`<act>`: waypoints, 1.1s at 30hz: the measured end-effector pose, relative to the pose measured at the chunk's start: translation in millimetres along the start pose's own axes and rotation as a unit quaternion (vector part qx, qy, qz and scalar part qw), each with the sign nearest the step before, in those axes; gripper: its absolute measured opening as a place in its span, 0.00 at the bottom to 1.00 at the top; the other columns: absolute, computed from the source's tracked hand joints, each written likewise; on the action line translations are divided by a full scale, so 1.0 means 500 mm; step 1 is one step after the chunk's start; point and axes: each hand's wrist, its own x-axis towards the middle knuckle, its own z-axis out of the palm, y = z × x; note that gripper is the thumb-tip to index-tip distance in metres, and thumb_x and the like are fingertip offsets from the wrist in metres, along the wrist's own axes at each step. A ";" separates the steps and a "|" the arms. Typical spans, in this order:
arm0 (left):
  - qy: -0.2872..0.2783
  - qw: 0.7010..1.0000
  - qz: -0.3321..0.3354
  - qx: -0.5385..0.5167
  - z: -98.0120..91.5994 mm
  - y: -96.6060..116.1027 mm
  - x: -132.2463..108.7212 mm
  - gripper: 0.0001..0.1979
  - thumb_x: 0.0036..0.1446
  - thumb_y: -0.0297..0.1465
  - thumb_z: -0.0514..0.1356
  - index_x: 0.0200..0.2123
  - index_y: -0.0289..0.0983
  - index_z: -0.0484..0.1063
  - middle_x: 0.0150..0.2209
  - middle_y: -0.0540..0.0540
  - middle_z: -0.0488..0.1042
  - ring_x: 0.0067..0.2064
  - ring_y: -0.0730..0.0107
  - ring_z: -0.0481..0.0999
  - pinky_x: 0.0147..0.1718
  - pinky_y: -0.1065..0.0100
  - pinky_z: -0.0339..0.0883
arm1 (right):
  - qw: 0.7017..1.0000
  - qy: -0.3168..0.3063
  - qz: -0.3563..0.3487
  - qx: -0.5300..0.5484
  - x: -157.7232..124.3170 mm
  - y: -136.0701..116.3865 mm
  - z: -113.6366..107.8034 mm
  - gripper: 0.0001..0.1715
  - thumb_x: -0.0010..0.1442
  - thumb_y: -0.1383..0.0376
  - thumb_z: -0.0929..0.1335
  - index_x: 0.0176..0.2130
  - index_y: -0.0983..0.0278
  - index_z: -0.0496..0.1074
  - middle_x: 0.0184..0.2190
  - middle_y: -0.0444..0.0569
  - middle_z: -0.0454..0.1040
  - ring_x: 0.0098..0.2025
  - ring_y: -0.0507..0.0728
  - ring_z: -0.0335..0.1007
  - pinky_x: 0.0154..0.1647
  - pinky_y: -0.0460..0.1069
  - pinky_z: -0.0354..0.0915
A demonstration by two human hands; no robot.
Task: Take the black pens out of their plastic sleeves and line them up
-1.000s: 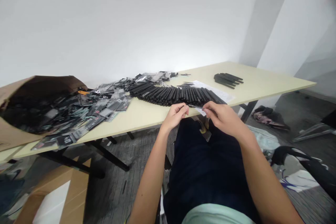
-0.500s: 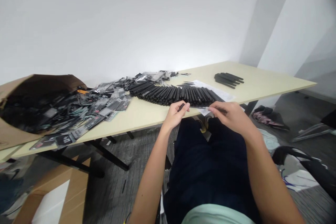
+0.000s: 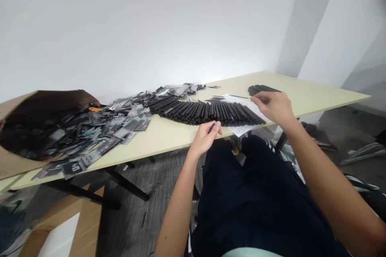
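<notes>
1. Two bare hands work over a pale tabletop (image 3: pixel 171 138): the left hand (image 3: pixel 205 139) low near the table's front edge, the right hand (image 3: pixel 272 107) farther out, over the table.
2. Thumb and forefinger of the left hand are pressed together, pinching a short black stick (image 3: pixel 212 127) whose tip pokes out at about 1 o'clock.
3. Right fingertips (image 3: pixel 255 98) sit at the end of a thin black rod (image 3: pixel 239 96) above a white paper sheet (image 3: pixel 241 130) (pinching or only touching, I cannot tell).
4. A fanned row of black tubes (image 3: pixel 208 113) lies at 12 o'clock from the left hand; a small pile of black sticks (image 3: pixel 259 89) lies at 11 o'clock from the right.
5. These sticks look light and stiff, likely to roll and perhaps slip, so mid-shaft seems the surest hold.
6. Plastic-wrapped packets (image 3: pixel 120 125) spread at 9 o'clock, spilling from a brown paper sack (image 3: pixel 45 106).
</notes>
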 end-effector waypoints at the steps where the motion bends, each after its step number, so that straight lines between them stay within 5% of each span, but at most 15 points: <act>1: -0.005 1.000 -0.001 0.011 -0.001 0.002 0.000 0.27 0.69 0.51 0.55 0.28 0.34 0.71 0.20 0.55 0.56 0.23 0.77 0.55 0.25 0.70 0.49 | 1.000 -0.019 -0.015 -0.006 0.031 0.000 0.019 0.20 0.68 0.52 0.66 0.42 0.59 0.83 0.38 0.53 0.85 0.42 0.65 0.78 0.39 0.53 0.65; 6: -0.029 0.999 0.001 0.040 -0.007 0.010 -0.001 0.26 0.70 0.49 0.54 0.29 0.34 0.71 0.21 0.54 0.58 0.24 0.76 0.58 0.27 0.70 0.52 | 0.978 -0.187 -0.089 -0.040 0.168 -0.001 0.118 0.19 0.71 0.63 0.62 0.44 0.66 0.81 0.39 0.57 0.84 0.42 0.61 0.77 0.45 0.50 0.65; 10: -0.043 0.997 -0.006 0.066 -0.009 0.015 -0.001 0.26 0.70 0.49 0.54 0.28 0.34 0.71 0.22 0.53 0.61 0.25 0.75 0.60 0.27 0.70 0.53 | 0.969 -0.225 -0.085 -0.050 0.229 0.001 0.178 0.16 0.69 0.68 0.64 0.46 0.67 0.81 0.43 0.57 0.84 0.44 0.59 0.77 0.46 0.48 0.65; 17: -0.065 0.992 0.009 0.105 -0.013 0.019 -0.003 0.25 0.71 0.47 0.54 0.29 0.35 0.72 0.25 0.51 0.67 0.28 0.73 0.64 0.31 0.69 0.56 | 0.949 -0.293 -0.088 -0.075 0.257 0.007 0.230 0.18 0.68 0.60 0.68 0.49 0.64 0.83 0.41 0.54 0.84 0.44 0.59 0.78 0.46 0.48 0.66; 25: -0.076 0.989 0.023 0.122 -0.013 0.021 -0.003 0.25 0.71 0.46 0.54 0.29 0.35 0.73 0.24 0.51 0.68 0.28 0.72 0.64 0.31 0.69 0.56 | 0.928 -0.336 -0.131 -0.095 0.274 -0.006 0.253 0.21 0.68 0.53 0.69 0.52 0.62 0.82 0.51 0.54 0.82 0.51 0.60 0.76 0.51 0.48 0.67; 30: -0.084 0.988 0.033 0.124 -0.015 0.023 -0.004 0.24 0.71 0.46 0.54 0.29 0.34 0.74 0.26 0.50 0.71 0.29 0.71 0.66 0.32 0.69 0.57 | 0.921 -0.342 -0.095 -0.158 0.298 -0.024 0.279 0.21 0.71 0.57 0.67 0.54 0.66 0.79 0.55 0.62 0.79 0.54 0.65 0.75 0.55 0.54 0.68; 33: -0.090 0.988 0.037 0.121 -0.016 0.021 -0.005 0.23 0.71 0.44 0.55 0.29 0.34 0.74 0.27 0.49 0.72 0.31 0.70 0.67 0.34 0.69 0.58 | 0.909 -0.359 -0.083 -0.192 0.303 -0.033 0.294 0.19 0.70 0.57 0.69 0.55 0.65 0.76 0.56 0.59 0.76 0.55 0.63 0.75 0.56 0.59 0.70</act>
